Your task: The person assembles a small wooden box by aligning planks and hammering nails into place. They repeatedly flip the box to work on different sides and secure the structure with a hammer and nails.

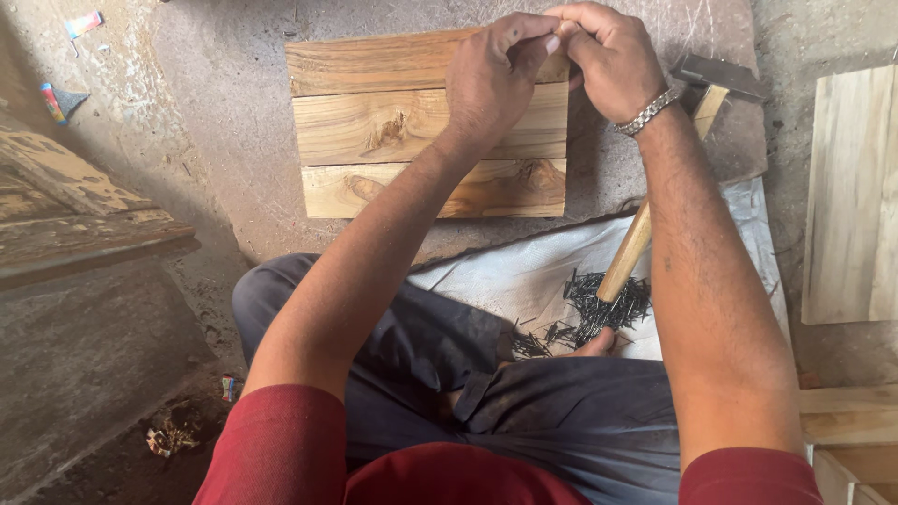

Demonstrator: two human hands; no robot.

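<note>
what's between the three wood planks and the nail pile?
Head view: bare concrete floor, then the white sack edge; the hammer handle crosses that stretch from beside the planks to the nails.

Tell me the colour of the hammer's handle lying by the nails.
Pale tan wood; the long wooden hammer handle shows best in the head view, its end resting on the dark nails.

Floor: rough grey concrete floor (224,140), dusty, with scratches and pale scuff marks; taken as the landmark. Weathered dark timber beam with flaking pale paint (75,210) lies along its left edge, throwing a shadow toward the lower left. Small bright-coloured paper scraps (70,61) sit on the concrete beyond the beam, toward the upper left. Small heap of brown debris (168,438) at the lower left of the floor. Pale unpainted wooden board (856,196) rests on the floor's right edge; light wooden frame pieces (847,430) below it. Light is soft and even, daylight-like.
</note>
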